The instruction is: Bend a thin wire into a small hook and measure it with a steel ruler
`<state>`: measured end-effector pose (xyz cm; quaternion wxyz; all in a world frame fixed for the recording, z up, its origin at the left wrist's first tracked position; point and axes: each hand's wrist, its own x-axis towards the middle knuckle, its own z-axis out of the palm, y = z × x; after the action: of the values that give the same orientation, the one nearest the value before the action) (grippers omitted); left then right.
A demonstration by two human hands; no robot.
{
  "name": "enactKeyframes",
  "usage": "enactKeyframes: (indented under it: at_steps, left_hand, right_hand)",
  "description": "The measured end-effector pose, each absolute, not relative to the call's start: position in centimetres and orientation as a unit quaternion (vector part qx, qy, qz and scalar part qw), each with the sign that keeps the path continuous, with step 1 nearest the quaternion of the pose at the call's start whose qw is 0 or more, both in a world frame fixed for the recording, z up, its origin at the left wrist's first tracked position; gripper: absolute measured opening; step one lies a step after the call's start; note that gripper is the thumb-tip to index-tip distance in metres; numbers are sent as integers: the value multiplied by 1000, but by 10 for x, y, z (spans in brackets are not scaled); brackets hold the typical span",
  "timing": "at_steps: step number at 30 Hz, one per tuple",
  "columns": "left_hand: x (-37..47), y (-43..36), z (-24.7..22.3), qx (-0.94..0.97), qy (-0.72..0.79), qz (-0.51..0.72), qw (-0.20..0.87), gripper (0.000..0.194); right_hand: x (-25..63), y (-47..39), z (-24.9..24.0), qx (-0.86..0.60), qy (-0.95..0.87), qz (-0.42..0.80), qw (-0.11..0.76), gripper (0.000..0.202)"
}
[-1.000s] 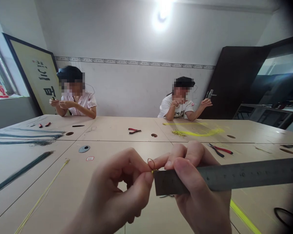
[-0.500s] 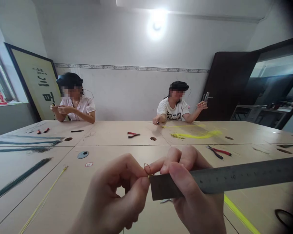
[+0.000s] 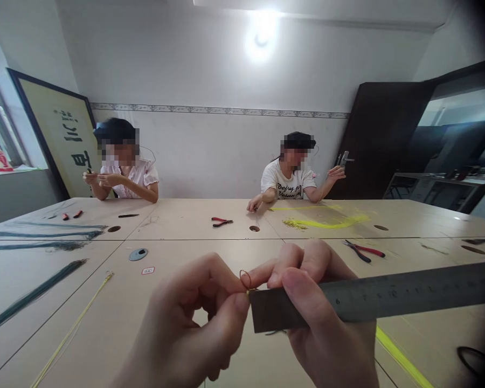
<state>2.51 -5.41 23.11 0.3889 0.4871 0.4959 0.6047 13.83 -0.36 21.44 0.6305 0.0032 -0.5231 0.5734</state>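
- Two hands meet low in the centre of the frame: left hand (image 3: 186,328) pinches a small wire loop (image 3: 245,279) between thumb and forefinger, fingers narrow, closed on the wire.
- Right hand (image 3: 323,323) grips a steel ruler (image 3: 372,303), thumb on top, fingers behind; ruler runs out to the right edge, its near end butted against the loop, likely to gauge the loop.
- Loop sits right at the ruler's left end, touching both hands' fingertips, raised above the table (image 3: 194,215).
- Red-handled pliers (image 3: 364,250) lie right of centre, near the right hand, probably kept in reach.
- Yellow wire strands (image 3: 70,328) lower left, dark wire bundles (image 3: 32,293) at left edge.
- Two other people sit at the far side, upper left and upper centre, hands busy with their own pieces.
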Motion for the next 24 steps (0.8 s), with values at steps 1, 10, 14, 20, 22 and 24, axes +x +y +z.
enactKeyframes:
  at_steps: [1,10,14,20,22,24]
  left_hand:
    - [24,-53,231,500,488,595,397,20]
    - [30,-57,233,473,511,612,374,19]
    - [29,-57,234,478,520,605,368,20]
    - [29,-56,235,486,514,602,371,21]
    - [30,-56,235,488,513,602,369,21]
    - [28,-55,234,492,516,598,367,21]
  right_hand:
    - [138,-4,214,2,-521,573,633,18]
    - [135,-3,217,-7,-516,571,638,18]
    - [137,-2,216,-18,-517,568,640,19]
    - [144,0,209,-22,-546,574,610,20]
    - [144,1,209,-20,-550,573,607,20]
    - [144,1,209,-17,-550,576,604,20]
